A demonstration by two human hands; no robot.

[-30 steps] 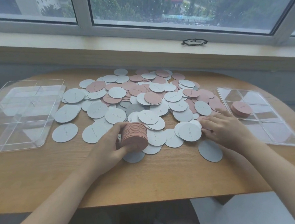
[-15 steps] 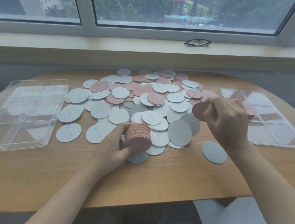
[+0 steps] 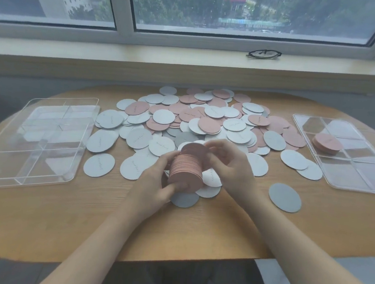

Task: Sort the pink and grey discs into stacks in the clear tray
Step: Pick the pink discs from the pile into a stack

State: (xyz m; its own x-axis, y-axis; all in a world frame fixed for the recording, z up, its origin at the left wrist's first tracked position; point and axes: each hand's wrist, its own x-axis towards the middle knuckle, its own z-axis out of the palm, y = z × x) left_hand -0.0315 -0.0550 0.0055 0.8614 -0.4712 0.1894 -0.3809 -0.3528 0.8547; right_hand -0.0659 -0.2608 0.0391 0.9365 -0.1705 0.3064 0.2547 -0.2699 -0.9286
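A person sits at a wooden table (image 3: 197, 236). Both hands hold one tall stack of pink discs (image 3: 185, 167) near the front middle of the table. The left hand (image 3: 154, 184) has its grip closed around the left side and bottom of the stack. The right hand (image 3: 231, 165) has its grip pressed on the right side and top.

Behind the hands lies a big loose pile of pink and grey discs (image 3: 197, 122). One grey disc (image 3: 285, 197) lies alone to the right.

A clear tray (image 3: 32, 138) sits on the left. Another clear tray (image 3: 358, 177) sits on the right, with a small pink stack (image 3: 326, 142) inside it. Glasses (image 3: 264, 53) rest on the window sill.
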